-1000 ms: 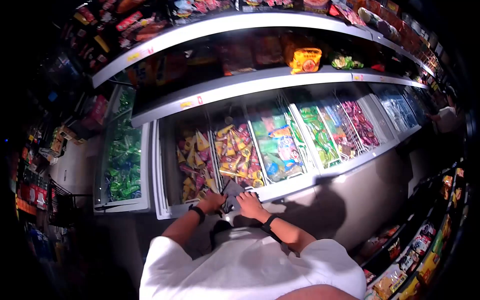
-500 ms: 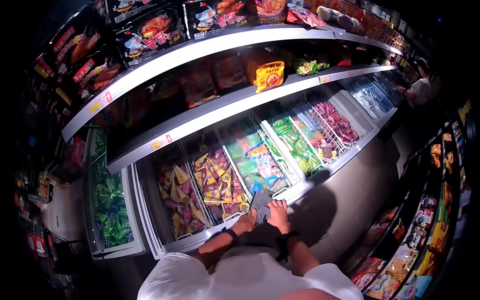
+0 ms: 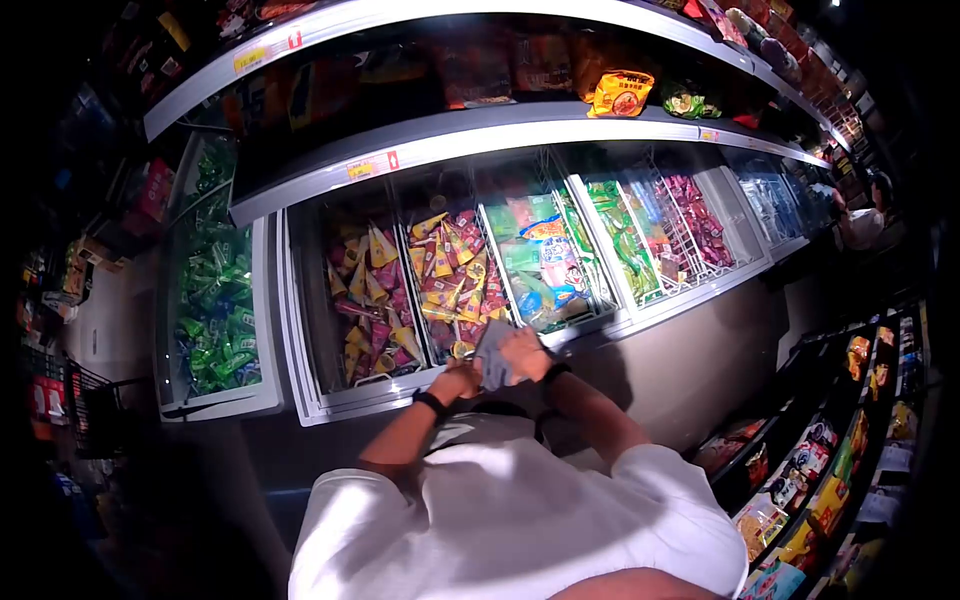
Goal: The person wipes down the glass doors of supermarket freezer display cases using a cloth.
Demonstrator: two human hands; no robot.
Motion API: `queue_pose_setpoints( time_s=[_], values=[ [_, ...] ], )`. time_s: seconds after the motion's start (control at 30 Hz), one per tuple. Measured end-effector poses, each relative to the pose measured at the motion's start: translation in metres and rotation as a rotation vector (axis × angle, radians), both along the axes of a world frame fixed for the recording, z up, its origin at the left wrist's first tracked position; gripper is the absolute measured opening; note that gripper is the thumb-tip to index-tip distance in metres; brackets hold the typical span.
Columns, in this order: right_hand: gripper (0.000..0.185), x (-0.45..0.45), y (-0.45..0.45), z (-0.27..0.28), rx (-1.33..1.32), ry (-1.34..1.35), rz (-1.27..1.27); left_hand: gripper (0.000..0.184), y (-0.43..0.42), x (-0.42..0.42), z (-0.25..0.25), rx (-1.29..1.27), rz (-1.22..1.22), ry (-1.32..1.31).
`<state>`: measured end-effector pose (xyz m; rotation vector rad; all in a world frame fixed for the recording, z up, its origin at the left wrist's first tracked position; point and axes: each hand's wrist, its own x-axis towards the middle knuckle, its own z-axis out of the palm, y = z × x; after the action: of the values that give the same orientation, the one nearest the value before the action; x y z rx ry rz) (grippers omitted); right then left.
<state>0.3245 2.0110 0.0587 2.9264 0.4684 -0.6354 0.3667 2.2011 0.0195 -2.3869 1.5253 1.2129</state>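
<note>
A grey cloth (image 3: 491, 352) is bunched between my two hands at the front rim of a chest freezer (image 3: 640, 318). My left hand (image 3: 457, 381) is closed on the cloth's lower left side. On the right side, my right hand (image 3: 524, 354) grips it with bent fingers. Just beyond the hands, beneath the glass, lie cone-shaped ice creams (image 3: 455, 275) in yellow and pink wrappers. Blue and white packets (image 3: 560, 268) fill the neighbouring wire-divided section. Dark bands circle both wrists.
Above the freezer runs a shelf (image 3: 480, 143) with a yellow noodle packet (image 3: 620, 93). A second freezer (image 3: 215, 402) with green packets adjoins at left. Snack shelves (image 3: 800, 500) stand at right. Farther off at right is another person (image 3: 862, 225).
The view has tilted down, so the shelves and freezer sit higher in it. Both hands still hold the cloth at the freezer's front rim.
</note>
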Motion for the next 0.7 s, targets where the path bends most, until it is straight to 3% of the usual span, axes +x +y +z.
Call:
queue_pose_setpoints(
  time_s=[0.07,0.1,0.2,0.27,0.3,0.4,0.47,0.53,0.57,0.6,0.67,0.7],
  values=[
    [0.077,0.005,0.049,-0.010,-0.003,-0.059,0.035,0.073,0.047,0.000,0.000,0.119,0.202,-0.016],
    [0.077,0.008,0.074,-0.022,-0.011,-0.038,0.019,0.071,0.077,-0.004,0.000,0.051,0.291,-0.040],
    [0.078,0.015,0.133,0.007,0.059,0.135,-0.068,0.049,0.148,-0.015,-0.001,-0.141,0.372,-0.240],
    [0.077,0.024,0.174,0.002,0.012,0.246,-0.145,0.036,0.165,-0.014,0.016,-0.075,0.403,-0.232],
    [0.076,0.027,0.194,-0.006,-0.010,0.259,-0.143,0.024,0.184,-0.023,-0.001,-0.335,0.352,-0.406],
    [0.072,0.036,0.238,-0.006,0.039,0.254,-0.082,0.018,0.227,-0.040,0.023,-0.395,0.360,-0.567],
    [0.075,0.035,0.277,-0.011,0.142,0.168,0.007,0.018,0.278,-0.040,0.030,-0.385,0.435,-0.538],
    [0.079,0.030,0.324,-0.048,0.317,-0.014,0.047,0.016,0.333,-0.056,0.026,-0.400,0.583,-0.489],
    [0.073,0.027,0.350,-0.063,0.412,-0.169,0.082,0.015,0.360,-0.060,0.022,-0.420,0.676,-0.483],
    [0.073,0.020,0.380,-0.061,0.402,-0.147,0.104,0.016,0.384,-0.061,0.038,-0.431,0.815,-0.453],
    [0.053,0.012,0.439,-0.048,0.874,-0.571,0.068,0.019,0.434,-0.067,0.069,-0.513,0.885,-0.422],
    [0.053,0.014,0.451,-0.038,0.881,-0.556,0.092,0.025,0.457,-0.072,0.075,-0.480,0.982,-0.358]
  ],
)
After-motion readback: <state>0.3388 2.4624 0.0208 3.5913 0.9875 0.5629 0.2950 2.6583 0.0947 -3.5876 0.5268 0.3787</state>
